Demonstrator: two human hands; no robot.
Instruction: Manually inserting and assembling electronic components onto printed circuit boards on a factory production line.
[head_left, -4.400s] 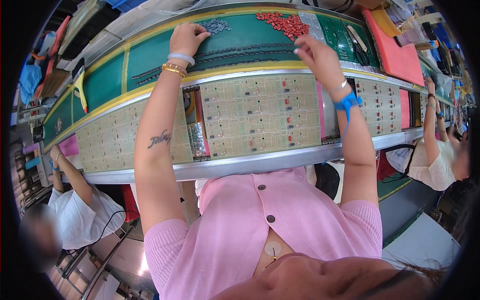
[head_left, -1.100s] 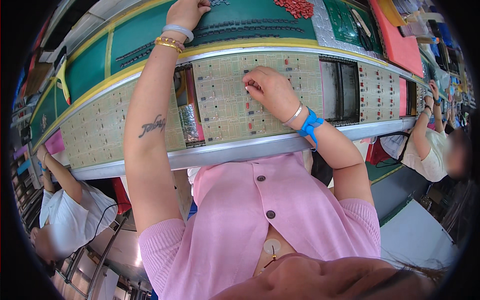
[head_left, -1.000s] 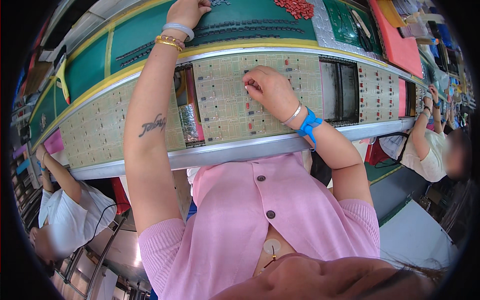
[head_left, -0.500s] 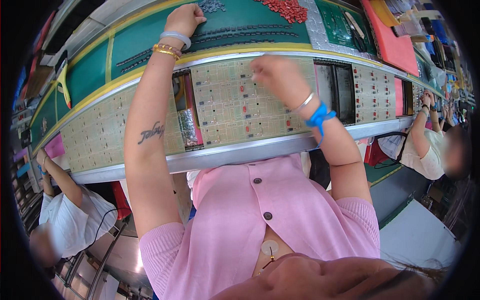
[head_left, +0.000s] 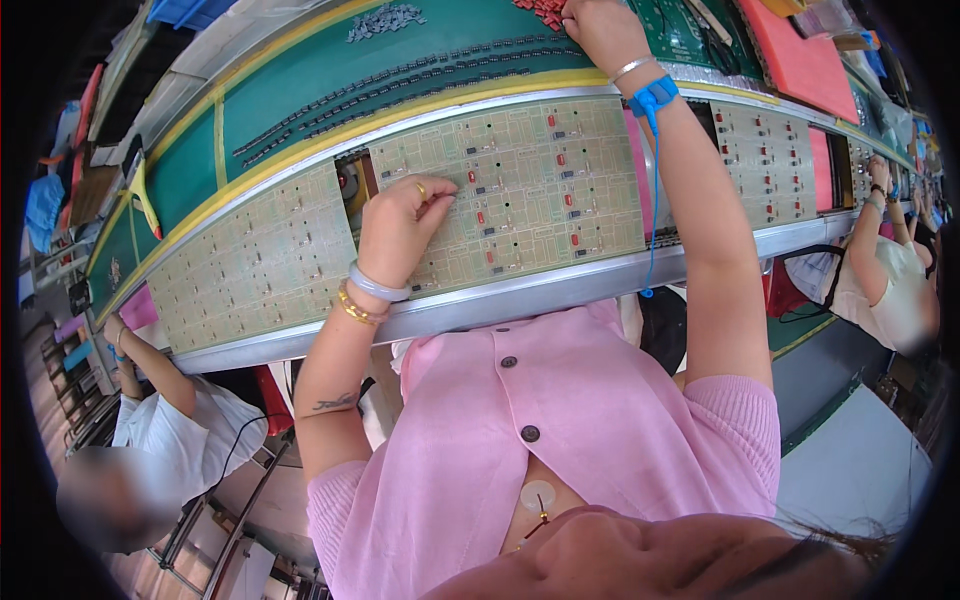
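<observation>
My left hand (head_left: 400, 228) hovers over the left part of a pale circuit board (head_left: 610, 225), thumb and forefinger pinched together. Whatever it may hold is too small to make out. Stretched to the far side, my right hand (head_left: 608, 35) has its fingers closed at the edge of a pile of small red components (head_left: 540, 10). Its fingertips partly hide what is between them. Several red and dark components stand upright on the board. A blue wrist strap (head_left: 655, 95) with a hanging cord circles my right wrist.
Beyond the rail, a green work surface (head_left: 300, 75) carries rows of black components (head_left: 440, 72) and a grey component pile (head_left: 385, 22). More boards lie left (head_left: 250, 265) and right (head_left: 760, 200) along the line. Co-workers sit at both sides. A yellow-handled brush (head_left: 143, 195) lies far left.
My left hand has come back from the grey pile to above the board. My right hand has gone from the board out to the red pile. The view has shifted slightly.
</observation>
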